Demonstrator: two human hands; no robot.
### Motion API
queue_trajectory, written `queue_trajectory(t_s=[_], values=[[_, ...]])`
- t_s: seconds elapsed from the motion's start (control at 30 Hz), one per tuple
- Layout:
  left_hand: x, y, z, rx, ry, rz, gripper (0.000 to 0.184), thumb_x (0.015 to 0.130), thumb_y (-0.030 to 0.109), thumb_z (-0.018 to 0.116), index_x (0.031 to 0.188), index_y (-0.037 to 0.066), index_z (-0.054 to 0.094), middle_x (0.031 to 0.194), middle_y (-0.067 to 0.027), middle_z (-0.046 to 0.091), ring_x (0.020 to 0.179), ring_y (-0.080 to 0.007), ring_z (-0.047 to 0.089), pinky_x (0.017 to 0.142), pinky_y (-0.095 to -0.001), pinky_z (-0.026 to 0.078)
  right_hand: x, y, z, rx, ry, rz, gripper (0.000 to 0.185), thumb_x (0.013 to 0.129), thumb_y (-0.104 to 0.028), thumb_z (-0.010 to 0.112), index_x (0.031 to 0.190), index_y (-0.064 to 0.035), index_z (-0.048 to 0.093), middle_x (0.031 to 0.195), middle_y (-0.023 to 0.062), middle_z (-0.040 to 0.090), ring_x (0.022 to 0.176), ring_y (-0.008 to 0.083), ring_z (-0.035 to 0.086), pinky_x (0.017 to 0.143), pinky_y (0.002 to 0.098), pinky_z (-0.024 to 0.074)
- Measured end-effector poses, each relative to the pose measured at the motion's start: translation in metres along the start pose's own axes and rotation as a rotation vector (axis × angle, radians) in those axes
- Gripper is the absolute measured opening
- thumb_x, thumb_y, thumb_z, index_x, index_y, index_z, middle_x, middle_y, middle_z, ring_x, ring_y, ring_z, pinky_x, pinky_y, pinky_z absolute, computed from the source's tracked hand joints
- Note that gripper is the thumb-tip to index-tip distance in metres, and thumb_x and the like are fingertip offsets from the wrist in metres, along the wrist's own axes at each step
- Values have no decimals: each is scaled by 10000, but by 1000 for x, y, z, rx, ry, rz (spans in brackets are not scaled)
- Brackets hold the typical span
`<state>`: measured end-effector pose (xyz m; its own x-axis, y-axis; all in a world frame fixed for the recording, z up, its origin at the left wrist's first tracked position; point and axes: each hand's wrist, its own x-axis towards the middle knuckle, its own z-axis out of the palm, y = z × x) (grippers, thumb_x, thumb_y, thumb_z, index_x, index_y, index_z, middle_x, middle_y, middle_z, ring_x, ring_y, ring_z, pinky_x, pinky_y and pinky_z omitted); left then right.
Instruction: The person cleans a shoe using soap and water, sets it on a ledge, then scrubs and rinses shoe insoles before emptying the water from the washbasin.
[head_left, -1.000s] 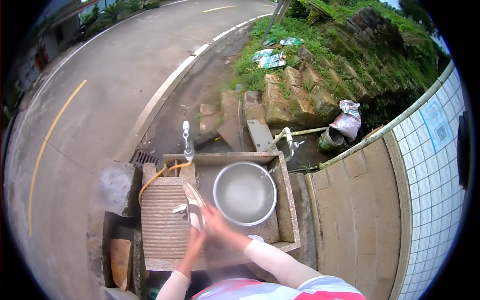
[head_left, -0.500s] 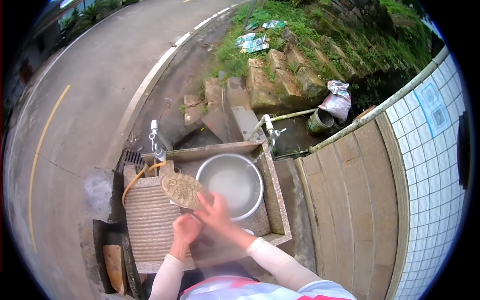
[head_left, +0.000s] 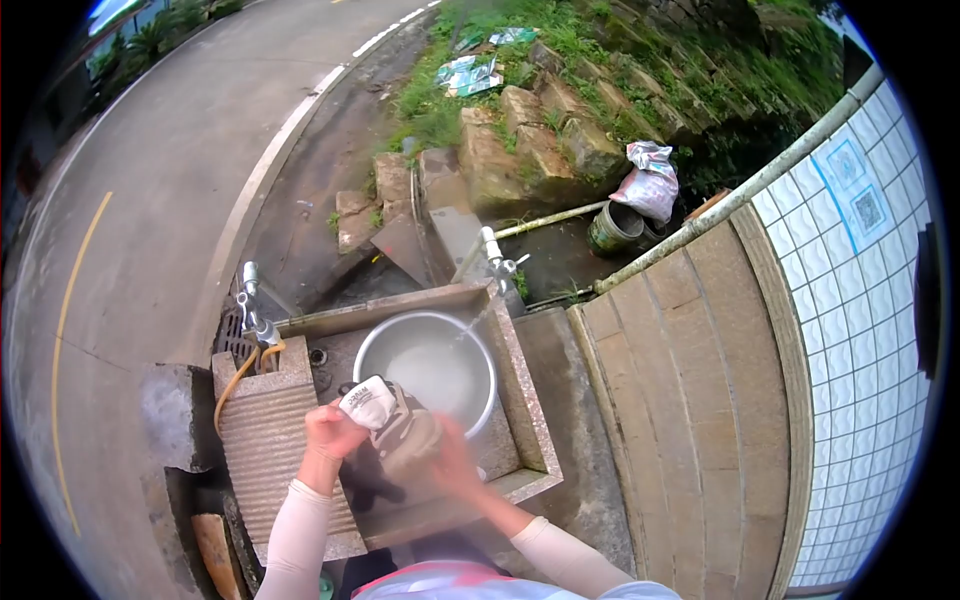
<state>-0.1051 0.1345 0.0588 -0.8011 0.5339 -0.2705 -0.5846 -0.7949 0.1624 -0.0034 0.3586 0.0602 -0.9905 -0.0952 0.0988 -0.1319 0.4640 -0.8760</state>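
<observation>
A beige-grey shoe (head_left: 408, 440) is held over the stone sink (head_left: 546, 478), with its white, printed tongue or insole (head_left: 368, 403) turned up. My left hand (head_left: 335, 430) is closed on the shoe's left end. Against the shoe's right side is my right hand (head_left: 455, 465), smeared by motion, so its fingers cannot be made out. Just beyond the shoe stands a metal basin (head_left: 425, 355) of cloudy water inside the sink. A thin stream of water falls into it from the right tap (head_left: 492, 250).
A ribbed stone washboard (head_left: 275, 455) lies left of the sink. The left tap (head_left: 252, 305) has a yellow hose (head_left: 232, 393). Behind are a bucket (head_left: 615, 230), a bag (head_left: 648, 182) and stone blocks (head_left: 495, 165). A tiled wall (head_left: 850, 300) runs along the right.
The shoe has been turned from its sole to its upper side and brought nearer me. My left hand now grips its left end. Water now runs from the right tap. The view has shifted.
</observation>
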Motion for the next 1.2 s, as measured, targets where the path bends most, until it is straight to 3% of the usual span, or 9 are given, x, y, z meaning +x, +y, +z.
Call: queue_trajectory(t_s=[0.13, 0.23, 0.27, 0.37, 0.43, 0.6, 0.8, 0.97, 1.2], values=[[33, -8, 10, 226, -209, -92, 641, 717, 321, 628, 1212, -67, 506, 1256, -196, 522, 1187, -332, 461, 1032, -428, 305, 16, -31, -51, 1556, 83, 772, 588, 928, -436, 416, 1406, -109, 312, 1411, 116, 375, 1293, 346, 362, 1011, 657, 273], [70, -36, -1, 638, -285, -162, 639, 787, 466, 656, 1182, -21, 534, 1163, -122, 574, 1084, -197, 518, 943, -318, 367, 30, 8, -77, 1674, -47, 914, 655, 930, -572, 267, 1405, -124, 320, 1387, 98, 410, 1270, 355, 388, 960, 708, 294], [75, -45, 7, 843, -126, -206, 618, 759, 430, 700, 1153, -22, 548, 1110, -112, 591, 1036, -175, 534, 900, -303, 395, 26, 36, -80, 1955, -140, 870, 587, 901, -442, 517, 1388, -166, 339, 1394, 121, 362, 1277, 376, 345, 964, 691, 296], [104, -75, -9, 1411, 317, -86, 656, 684, 295, 802, 1138, -91, 527, 932, -105, 651, 882, -161, 608, 835, -290, 460, 27, 84, -73, 1532, -202, 1028, 572, 881, -396, 578, 1351, -127, 393, 1317, 111, 454, 1193, 339, 458, 962, 614, 371], [118, -82, -24, 1241, 359, -136, 660, 689, 269, 803, 1138, -119, 513, 914, -122, 659, 820, -169, 635, 759, -281, 497, 35, 102, -65, 1248, -269, 970, 519, 876, -232, 627, 1312, -47, 414, 1207, 77, 555, 1074, 193, 557, 892, 372, 474], [156, -100, -66, 1556, 453, -30, 366, 702, 272, 768, 850, -29, 623, 727, -124, 652, 646, -154, 617, 577, -309, 491, 61, 141, -38, 1060, -9, 1056, 565, 812, -253, 717, 1263, -18, 469, 1102, 88, 601, 994, 155, 582, 824, 310, 480], [192, -106, -167, 1500, 657, -183, 532, 780, 518, 640, 855, -8, 669, 772, -118, 676, 759, -197, 637, 732, -311, 471, 79, 247, 27, 119, 115, 676, 660, 813, -247, 681, 1379, -131, 361, 1199, 156, 557, 1107, 264, 541, 914, 362, 428], [218, -140, -237, 1713, 839, -330, 600, 827, 538, 560, 1009, -33, 602, 1014, -240, 624, 987, -379, 594, 832, -442, 457, 73, 286, 47, -211, 24, 510, 630, 776, -226, 691, 1336, -154, 413, 1178, 160, 546, 1077, 348, 524, 907, 399, 425], [216, -153, -271, 1769, 812, -501, 543, 878, 459, 489, 1163, -1, 542, 1154, -214, 575, 1066, -396, 549, 933, -475, 398, 78, 278, 53, -423, -143, 447, 512, 762, -210, 687, 1227, -111, 499, 1108, 131, 531, 1025, 345, 495, 857, 425, 414]])
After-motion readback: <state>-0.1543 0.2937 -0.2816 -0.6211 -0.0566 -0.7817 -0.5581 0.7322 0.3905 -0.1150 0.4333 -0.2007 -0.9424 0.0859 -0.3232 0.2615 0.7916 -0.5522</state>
